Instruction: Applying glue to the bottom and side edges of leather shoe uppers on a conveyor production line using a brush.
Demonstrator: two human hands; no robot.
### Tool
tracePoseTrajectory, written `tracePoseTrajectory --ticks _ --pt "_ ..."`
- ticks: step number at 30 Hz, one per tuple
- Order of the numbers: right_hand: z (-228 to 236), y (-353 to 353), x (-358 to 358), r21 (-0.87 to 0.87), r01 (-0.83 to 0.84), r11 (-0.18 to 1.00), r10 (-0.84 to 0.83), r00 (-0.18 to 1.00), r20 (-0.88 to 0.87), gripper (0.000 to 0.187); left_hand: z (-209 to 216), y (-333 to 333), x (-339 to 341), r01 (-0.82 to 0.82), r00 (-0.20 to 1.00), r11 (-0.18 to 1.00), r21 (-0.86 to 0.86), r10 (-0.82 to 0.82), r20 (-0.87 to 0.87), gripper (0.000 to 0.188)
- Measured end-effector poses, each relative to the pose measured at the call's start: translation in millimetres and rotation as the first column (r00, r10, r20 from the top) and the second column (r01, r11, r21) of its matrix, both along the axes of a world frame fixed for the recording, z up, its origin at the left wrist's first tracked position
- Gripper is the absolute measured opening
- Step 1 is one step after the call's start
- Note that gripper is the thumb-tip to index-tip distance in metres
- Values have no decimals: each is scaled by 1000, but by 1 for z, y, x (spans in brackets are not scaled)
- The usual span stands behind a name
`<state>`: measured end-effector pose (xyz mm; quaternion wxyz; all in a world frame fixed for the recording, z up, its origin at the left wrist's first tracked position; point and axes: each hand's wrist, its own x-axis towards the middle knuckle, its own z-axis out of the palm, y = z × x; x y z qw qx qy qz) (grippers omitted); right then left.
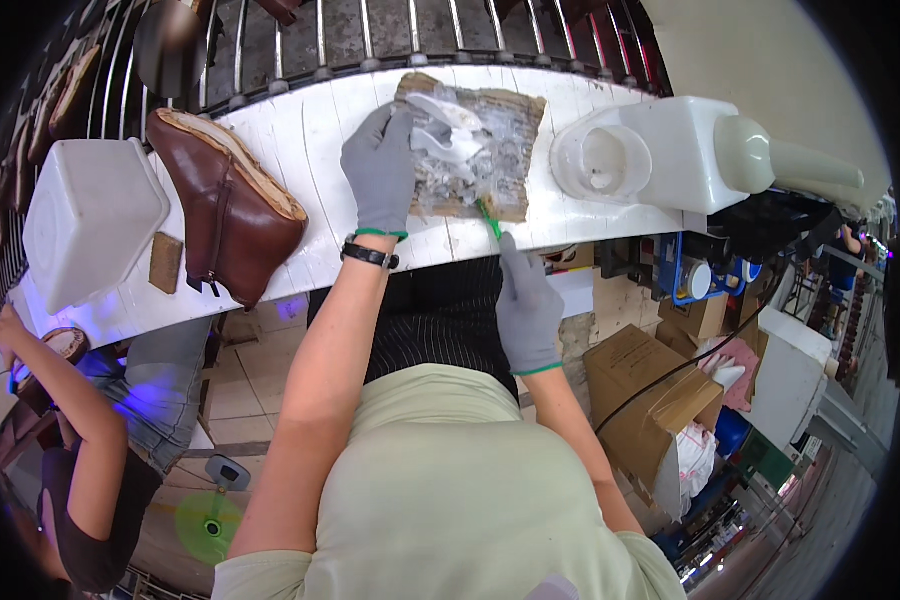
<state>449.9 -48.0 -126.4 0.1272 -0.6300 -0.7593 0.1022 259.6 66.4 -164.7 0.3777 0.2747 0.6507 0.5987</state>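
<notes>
A rough brown board (510,115), smeared with a whitish, glue-like crust, lies on the white bench. My left hand (380,170), in a grey glove, is at the board's left edge with its fingers closed around one end of a pale curved piece (450,150); the exact grip is partly hidden. Below the board's near edge, my gloved right hand (528,305) grips a small green-handled brush (492,218), its tip resting on the board's lower right. A brown leather ankle boot (240,205) without a sole lies left of my left hand.
Right of the board stand a clear round tub (602,165) and a white plastic bottle (685,150). A white container (95,220) and a small brown block (165,263) sit at the left. Beyond the bench (320,130) runs a metal roller rack (370,40). Another person's arm (70,390) works at the lower left.
</notes>
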Motion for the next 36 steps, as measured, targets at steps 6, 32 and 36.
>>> tracePoseTrajectory --ticks 6,32,36 --pt "39 8 -2 -108 50 993 -54 998 -35 29 3 -6 0 -4 997 1000 16 3 73 28" --pt "103 88 41 -333 14 943 -60 990 -127 21 35 -62 -24 335 801 938 82 -330 499 56" --pt "104 99 20 -311 26 950 -18 999 29 22 20 -73 -17 434 899 899 57 -437 32 91"
